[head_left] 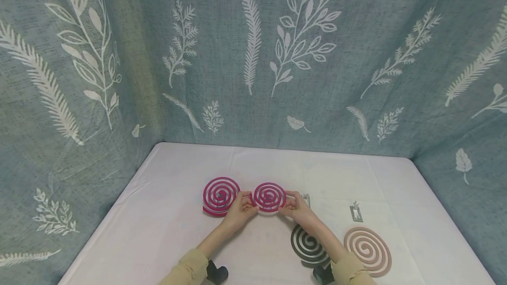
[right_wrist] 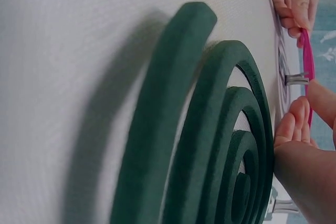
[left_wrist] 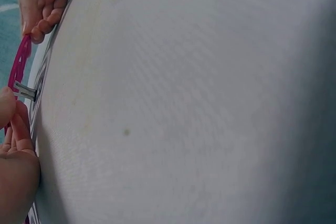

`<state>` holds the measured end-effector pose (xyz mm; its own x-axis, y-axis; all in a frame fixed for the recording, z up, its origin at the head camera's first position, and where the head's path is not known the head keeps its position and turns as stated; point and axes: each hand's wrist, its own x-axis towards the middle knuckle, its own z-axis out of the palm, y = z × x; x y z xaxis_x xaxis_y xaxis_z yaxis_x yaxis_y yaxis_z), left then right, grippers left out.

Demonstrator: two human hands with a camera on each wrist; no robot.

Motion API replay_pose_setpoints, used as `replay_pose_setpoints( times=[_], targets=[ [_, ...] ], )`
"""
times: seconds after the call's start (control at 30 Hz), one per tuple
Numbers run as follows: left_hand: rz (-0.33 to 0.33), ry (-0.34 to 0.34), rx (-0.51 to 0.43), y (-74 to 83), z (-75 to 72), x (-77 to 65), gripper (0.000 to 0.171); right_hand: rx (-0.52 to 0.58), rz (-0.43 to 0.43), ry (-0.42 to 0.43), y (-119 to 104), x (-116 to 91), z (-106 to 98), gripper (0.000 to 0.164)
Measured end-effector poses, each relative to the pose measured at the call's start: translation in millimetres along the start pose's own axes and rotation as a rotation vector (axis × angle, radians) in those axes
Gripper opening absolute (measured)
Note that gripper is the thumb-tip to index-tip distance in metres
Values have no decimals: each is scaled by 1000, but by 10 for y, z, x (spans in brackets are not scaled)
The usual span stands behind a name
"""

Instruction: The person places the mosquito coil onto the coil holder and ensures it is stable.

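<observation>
Both hands hold a magenta mosquito coil (head_left: 268, 197) raised over the middle of the table, its flat spiral facing the head camera. On its left edge my left hand (head_left: 239, 211) pinches between thumb and fingers. My right hand (head_left: 299, 211) pinches the opposite edge. From the coil's table side a small metal stand (left_wrist: 25, 92) juts out, visible in both wrist views. Beside my left hand is a second magenta coil (head_left: 222, 195), partly covered by the fingers. Under my right forearm lies a dark green coil (right_wrist: 152, 129), large in the right wrist view.
A brown coil (head_left: 366, 249) lies at the right of the white-covered table (head_left: 150, 214). Behind it is a metal stand (head_left: 356, 212) with a cut-out. Another metal stand (head_left: 306, 199) shows partly behind my right hand. A patterned blue-green curtain (head_left: 253, 56) surrounds the table.
</observation>
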<state>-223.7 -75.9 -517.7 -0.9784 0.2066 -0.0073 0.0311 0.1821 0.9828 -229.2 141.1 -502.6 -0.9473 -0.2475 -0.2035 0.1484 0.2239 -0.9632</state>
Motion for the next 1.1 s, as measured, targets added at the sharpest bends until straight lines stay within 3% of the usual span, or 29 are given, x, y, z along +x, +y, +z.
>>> replay_pose_setpoints(
  times=[0.8,1.1],
  targets=[
    [-3,-21,1,-39,-21,22,56,2,-1,4,31,12,7,66],
    [69,-16,3,-40,-16,5,54,0,-34,-18,60,19,-7,68]
  ],
)
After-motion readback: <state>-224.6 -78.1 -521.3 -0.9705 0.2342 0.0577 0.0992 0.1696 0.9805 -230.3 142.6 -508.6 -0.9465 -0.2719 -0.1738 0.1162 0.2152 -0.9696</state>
